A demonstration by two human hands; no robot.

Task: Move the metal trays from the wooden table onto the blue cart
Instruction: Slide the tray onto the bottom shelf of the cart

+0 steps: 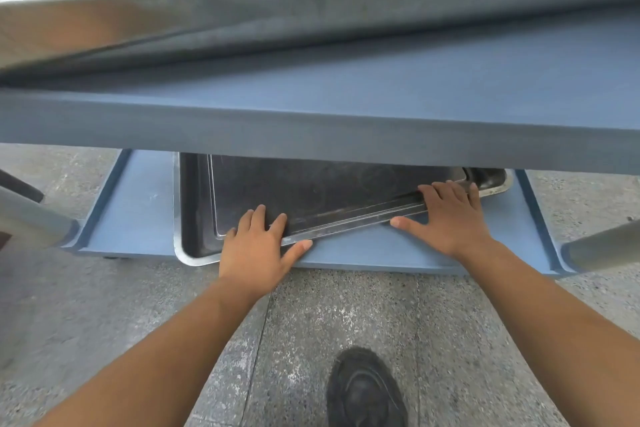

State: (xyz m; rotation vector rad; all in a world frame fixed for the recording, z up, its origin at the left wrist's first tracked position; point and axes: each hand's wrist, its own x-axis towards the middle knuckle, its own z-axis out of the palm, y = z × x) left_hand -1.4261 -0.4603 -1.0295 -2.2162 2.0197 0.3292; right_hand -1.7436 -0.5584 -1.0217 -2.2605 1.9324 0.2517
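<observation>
Head cam: the metal trays [311, 194] sit nested on the blue cart [138, 204], on its lower shelf, skewed, right under both palms. Left hand [256, 243] and right hand [446, 215] lie flat, fingers spread, on the near rim. I'd guess stiff, slick sheet metal, not heavy; hold the rolled edges.

Both hands, left hand [258, 246] and right hand [446, 215], press flat on nested metal trays [311, 191] on the blue cart [138, 204] lower shelf.
</observation>
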